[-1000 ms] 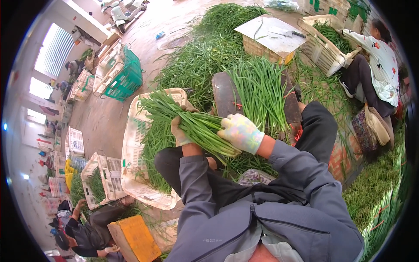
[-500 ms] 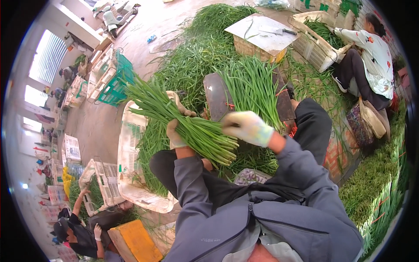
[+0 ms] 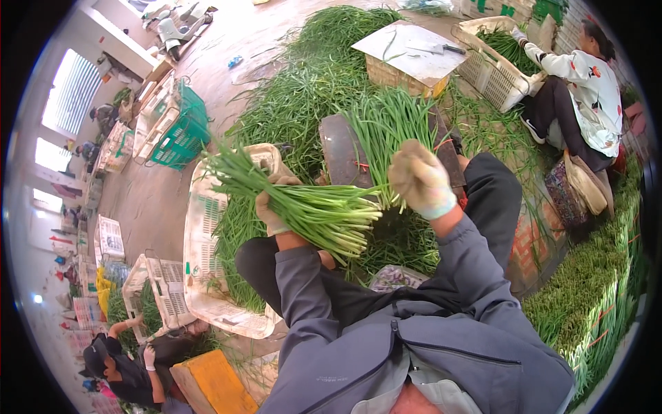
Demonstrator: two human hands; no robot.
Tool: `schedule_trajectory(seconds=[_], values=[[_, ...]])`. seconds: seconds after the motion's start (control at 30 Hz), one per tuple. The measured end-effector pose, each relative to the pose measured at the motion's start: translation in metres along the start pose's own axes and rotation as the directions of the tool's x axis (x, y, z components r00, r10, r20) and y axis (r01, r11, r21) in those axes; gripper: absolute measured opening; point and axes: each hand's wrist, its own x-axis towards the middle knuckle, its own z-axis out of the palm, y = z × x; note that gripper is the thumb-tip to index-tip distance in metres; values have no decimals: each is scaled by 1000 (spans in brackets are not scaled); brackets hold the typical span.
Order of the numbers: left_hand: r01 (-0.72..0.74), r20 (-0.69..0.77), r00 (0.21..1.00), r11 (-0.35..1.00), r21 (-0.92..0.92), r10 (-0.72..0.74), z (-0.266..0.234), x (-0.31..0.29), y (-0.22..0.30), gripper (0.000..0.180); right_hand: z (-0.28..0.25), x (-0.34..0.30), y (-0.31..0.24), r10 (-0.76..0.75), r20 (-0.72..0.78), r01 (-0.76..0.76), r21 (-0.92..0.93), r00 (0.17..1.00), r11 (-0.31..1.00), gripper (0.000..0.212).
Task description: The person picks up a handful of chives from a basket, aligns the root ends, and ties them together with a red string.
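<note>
My left hand [image 3: 274,212], in a pale work glove, is wrapped round a thick bunch of garlic chives [image 3: 321,217], its pale cut ends pointing right and its leafy tops to the upper left. My right hand [image 3: 422,181], gloved too, is raised over the near end of a second bunch of chives [image 3: 386,131]. Its fingers are curled in, and whatever they may pinch is hidden. That second bunch lies between the dark side plates of a low stand [image 3: 339,155], with red ties at its sides.
Loose chives [image 3: 310,90] are heaped beyond the stand. A white crate [image 3: 196,276] stands at my left, and a knife [image 3: 445,48] lies on a white board [image 3: 407,52]. Tied bundles [image 3: 579,290] are stacked at right. Co-workers sit far right [image 3: 586,90] and lower left [image 3: 124,366].
My right hand has moved right and up, away from the cut ends of the held bunch, to over the second bunch. The held bunch has tilted flatter, still in my left hand.
</note>
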Motion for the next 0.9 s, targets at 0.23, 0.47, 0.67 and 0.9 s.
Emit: schedule_trajectory(seconds=[0.23,0.47,0.67,0.9], values=[[-132,52,989,989,-62,135,24,0,-4,29,13,-26,-62,183,-43,-169,-627,982,761,26],[-59,57,997,998,-16,60,22,-6,-4,29,26,7,40,326,311,437,-775,893,-456,23],[18,115,993,995,-96,-7,27,-8,-1,29,0,-1,40,341,424,539,-737,839,-409,11],[-16,198,978,961,-276,73,49,-5,-10,24,-88,-75,8,824,-249,181,-905,508,-385,53]])
